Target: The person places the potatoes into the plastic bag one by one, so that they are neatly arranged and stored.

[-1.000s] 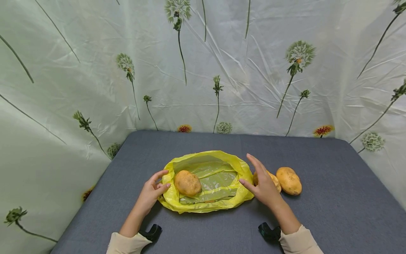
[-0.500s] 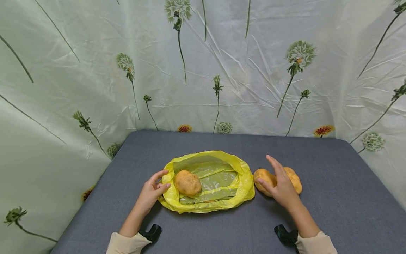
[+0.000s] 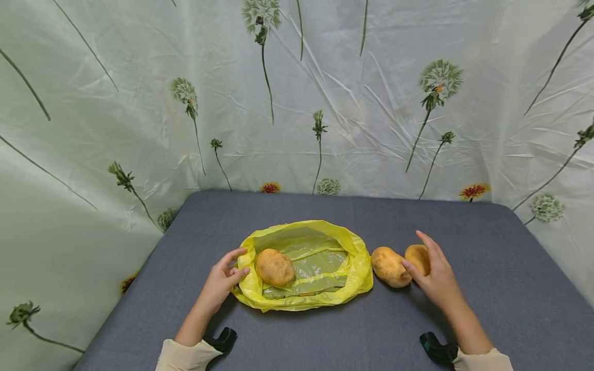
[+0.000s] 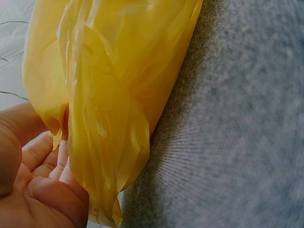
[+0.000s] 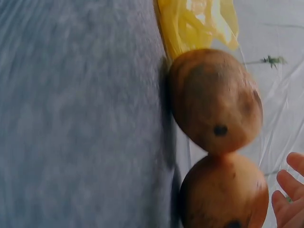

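A yellow plastic bag (image 3: pixel 362 268) stands on the table with its mouth spread wide, one potato (image 3: pixel 275 268) lying inside at the left. My left hand (image 3: pixel 220 281) pinches the bag's left rim; in the left wrist view its thumb and fingers (image 4: pixel 35 154) lie either side of the film. Outside the bag, a second potato (image 3: pixel 390 267) lies close by its right side. My right hand (image 3: pixel 438 281) is over the third, rightmost potato (image 3: pixel 417 257), partly covering it, with thumb and fingers spread apart. The right wrist view has this potato (image 5: pixel 225 194) beside the spread fingertips (image 5: pixel 285 183).
A grey cloth-covered table (image 3: pixel 320 340) lies under everything. Behind and to the left hangs a pale curtain (image 3: pixel 371 113) printed with dandelions. Black wrist mounts (image 3: pixel 223 340) are worn at both cuffs.
My right hand has moved right, from the bag's right rim past the middle potato to the rightmost one. The left hand, bag and potatoes keep their places.
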Demonstrator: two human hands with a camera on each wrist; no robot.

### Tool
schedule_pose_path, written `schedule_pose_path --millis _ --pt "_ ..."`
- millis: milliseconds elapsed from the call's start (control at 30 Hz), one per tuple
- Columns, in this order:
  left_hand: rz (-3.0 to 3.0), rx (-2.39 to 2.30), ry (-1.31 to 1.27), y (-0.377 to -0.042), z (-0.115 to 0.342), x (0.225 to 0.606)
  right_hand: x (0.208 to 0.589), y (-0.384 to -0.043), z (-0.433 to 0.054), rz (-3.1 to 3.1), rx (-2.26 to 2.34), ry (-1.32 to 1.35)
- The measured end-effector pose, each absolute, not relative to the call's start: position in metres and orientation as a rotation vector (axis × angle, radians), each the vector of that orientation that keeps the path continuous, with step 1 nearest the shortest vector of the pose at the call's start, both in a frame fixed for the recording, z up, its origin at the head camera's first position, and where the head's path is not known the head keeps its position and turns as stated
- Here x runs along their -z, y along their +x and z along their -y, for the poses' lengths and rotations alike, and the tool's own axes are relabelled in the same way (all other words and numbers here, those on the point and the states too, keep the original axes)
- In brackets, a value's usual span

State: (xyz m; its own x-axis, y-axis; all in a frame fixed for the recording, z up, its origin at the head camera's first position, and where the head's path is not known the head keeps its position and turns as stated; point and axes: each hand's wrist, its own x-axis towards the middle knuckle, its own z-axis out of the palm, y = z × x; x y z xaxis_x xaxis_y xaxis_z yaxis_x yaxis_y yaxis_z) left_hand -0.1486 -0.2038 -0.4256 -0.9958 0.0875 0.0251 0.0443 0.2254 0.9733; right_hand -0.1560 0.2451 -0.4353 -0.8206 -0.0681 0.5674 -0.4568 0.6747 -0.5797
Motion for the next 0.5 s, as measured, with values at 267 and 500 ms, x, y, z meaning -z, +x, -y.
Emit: schedule_pose_path --millis 267,500 --pt "-2.439 -1.916 0.129 -0.148 0.204 0.425 0.442 -0.153 -0.262 2.381 -1.032 0.32" --pt "-2.432 -1.921 0.13 -0.151 0.206 0.431 0.45 -0.152 -0.268 2.4 -1.053 0.258"
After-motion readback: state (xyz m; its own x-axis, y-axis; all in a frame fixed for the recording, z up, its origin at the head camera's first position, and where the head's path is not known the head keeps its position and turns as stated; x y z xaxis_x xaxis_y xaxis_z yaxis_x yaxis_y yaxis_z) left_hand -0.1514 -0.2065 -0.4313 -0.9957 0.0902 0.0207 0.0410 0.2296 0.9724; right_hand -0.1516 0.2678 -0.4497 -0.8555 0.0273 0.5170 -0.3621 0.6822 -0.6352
